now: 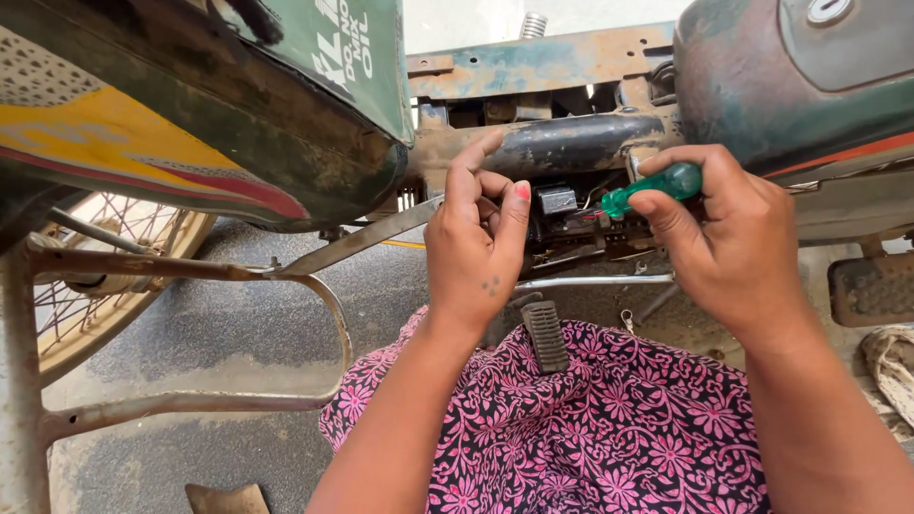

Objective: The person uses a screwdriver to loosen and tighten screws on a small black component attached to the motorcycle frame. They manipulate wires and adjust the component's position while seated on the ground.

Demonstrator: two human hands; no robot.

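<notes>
Right hand [738, 243] grips green-handled screwdriver [657, 187], tip aimed left into small black block [556, 199] under rusty frame tube [571, 143]. Left hand [476, 243] holds nothing, fingers curled loosely against tube, just left of block. Footpeg [546, 335] near, over pink floral cloth [590, 428].

Translucent green screwdriver handle [657, 187], pink-flowered black cloth [609, 428], rusty green motorcycle frame [533, 67].

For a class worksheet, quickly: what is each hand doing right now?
Left hand: fingers curled at the motorcycle frame, contents hidden.
Right hand: closed on a green-handled screwdriver.
</notes>
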